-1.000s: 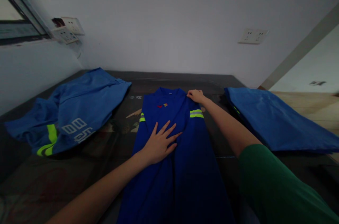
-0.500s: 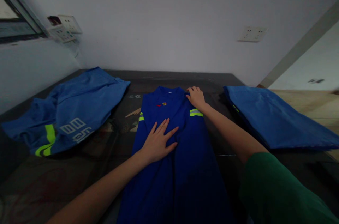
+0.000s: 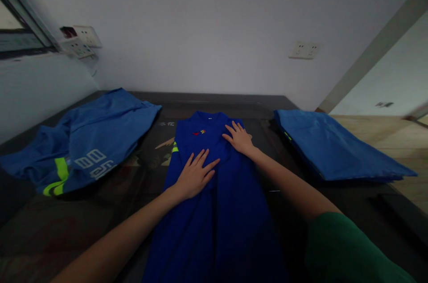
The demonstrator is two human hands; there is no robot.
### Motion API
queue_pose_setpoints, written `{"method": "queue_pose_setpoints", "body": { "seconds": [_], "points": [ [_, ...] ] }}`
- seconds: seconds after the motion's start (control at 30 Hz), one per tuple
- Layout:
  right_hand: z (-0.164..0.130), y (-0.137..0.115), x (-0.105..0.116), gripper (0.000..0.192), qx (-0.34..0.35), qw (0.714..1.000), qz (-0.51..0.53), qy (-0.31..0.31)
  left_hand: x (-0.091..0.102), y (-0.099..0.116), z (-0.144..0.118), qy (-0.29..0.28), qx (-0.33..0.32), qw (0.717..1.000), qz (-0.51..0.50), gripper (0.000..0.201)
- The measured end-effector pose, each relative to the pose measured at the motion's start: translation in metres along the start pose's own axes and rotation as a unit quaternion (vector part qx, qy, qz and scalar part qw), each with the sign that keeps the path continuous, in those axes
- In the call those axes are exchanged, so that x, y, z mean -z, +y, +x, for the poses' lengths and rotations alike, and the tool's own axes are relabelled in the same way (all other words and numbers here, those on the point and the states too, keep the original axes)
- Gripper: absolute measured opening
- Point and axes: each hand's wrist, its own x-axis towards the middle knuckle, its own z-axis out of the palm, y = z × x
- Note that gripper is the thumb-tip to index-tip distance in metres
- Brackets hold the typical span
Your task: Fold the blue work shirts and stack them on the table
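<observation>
Dark table (image 3: 133, 194), blue garment (image 3: 217, 211), flat hands

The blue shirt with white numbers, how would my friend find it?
Start at the dark table by the wall. Three blue garments lie on it; look far left, below the window. That crumpled shirt alone shows white numbers and a bright yellow stripe, and no hands touch it.

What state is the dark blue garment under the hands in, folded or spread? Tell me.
Folded lengthwise. The dark blue garment lies as a narrow strip on the table, sides turned in, with the left hand and right hand flat on it.
</observation>
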Motion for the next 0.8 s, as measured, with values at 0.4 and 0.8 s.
{"method": "queue_pose_setpoints", "body": {
  "seconds": [0.4, 0.8],
  "points": [
    [-0.077, -0.028, 0.018, 0.014, 0.273, 0.952, 0.092, -0.104, -0.003, -0.002, 0.003, -0.013, 0.033, 0.999, -0.028, 0.053],
    [-0.086, -0.042, 0.004, 0.007, 0.25, 0.961, 0.085, -0.082, 0.024, -0.023, -0.003, -0.163, -0.073, 0.978, -0.107, 0.103]
  ]
}}
